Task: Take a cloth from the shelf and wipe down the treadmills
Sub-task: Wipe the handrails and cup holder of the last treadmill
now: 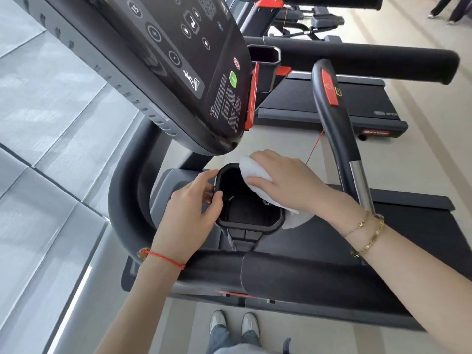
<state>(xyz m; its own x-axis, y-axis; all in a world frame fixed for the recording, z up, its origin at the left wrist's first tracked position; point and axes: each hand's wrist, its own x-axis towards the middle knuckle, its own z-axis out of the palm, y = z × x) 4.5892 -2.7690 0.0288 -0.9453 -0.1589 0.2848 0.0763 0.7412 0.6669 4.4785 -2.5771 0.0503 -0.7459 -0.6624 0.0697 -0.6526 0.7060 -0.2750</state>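
A black cup holder [249, 224] juts out below the near treadmill's dark console [178, 60]. My right hand [288, 180] presses a white cloth [252, 169] against the holder's far and right rim; part of the cloth hangs out below my wrist. My left hand [190, 208] grips the holder's left rim, thumb inside and fingers outside. The treadmill's padded side handrail [255, 273] crosses under both forearms. Its belt [383, 251] lies to the right.
A curved centre handle with a red stop button [330, 88] rises right of my right hand. A second treadmill [332, 103] stands beyond it. Glass panels run along the left. My feet [233, 323] are on the beige floor beside the machine.
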